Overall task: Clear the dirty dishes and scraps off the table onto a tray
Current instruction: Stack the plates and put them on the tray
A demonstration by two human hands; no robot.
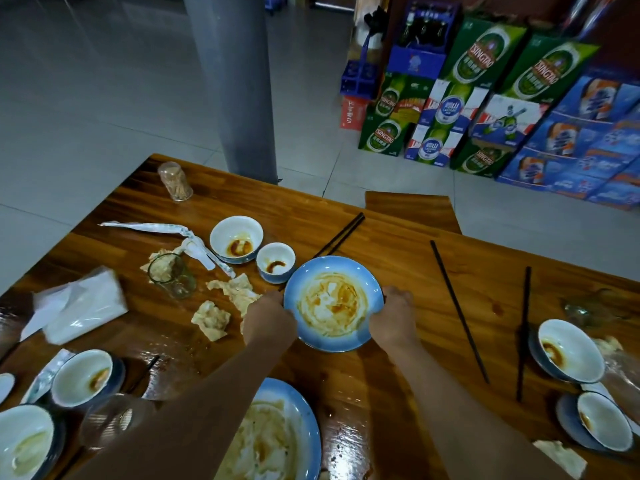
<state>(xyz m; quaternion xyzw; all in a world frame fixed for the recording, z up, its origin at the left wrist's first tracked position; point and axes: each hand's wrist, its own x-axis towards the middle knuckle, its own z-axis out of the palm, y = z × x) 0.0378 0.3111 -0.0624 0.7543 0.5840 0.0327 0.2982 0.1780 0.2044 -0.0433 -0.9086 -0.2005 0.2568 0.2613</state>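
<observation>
A blue-rimmed plate (332, 303) smeared with orange sauce sits mid-table. My left hand (268, 320) grips its left rim and my right hand (393, 317) grips its right rim. Just beyond it stand two white bowls (236, 239) (276, 262) with sauce dregs. A larger dirty blue plate (277, 438) lies close to me, partly under my left forearm. Crumpled napkins (221, 306) litter the wood left of the held plate. No tray shows in the head view.
The wooden table (398, 265) carries a glass (171, 275), a toothpick jar (175, 181), a tissue pack (83, 303), dark chopsticks (457, 306) (341, 235), and more bowls at left (83, 377) and right (568, 351). Beer crates (485, 98) are stacked beyond.
</observation>
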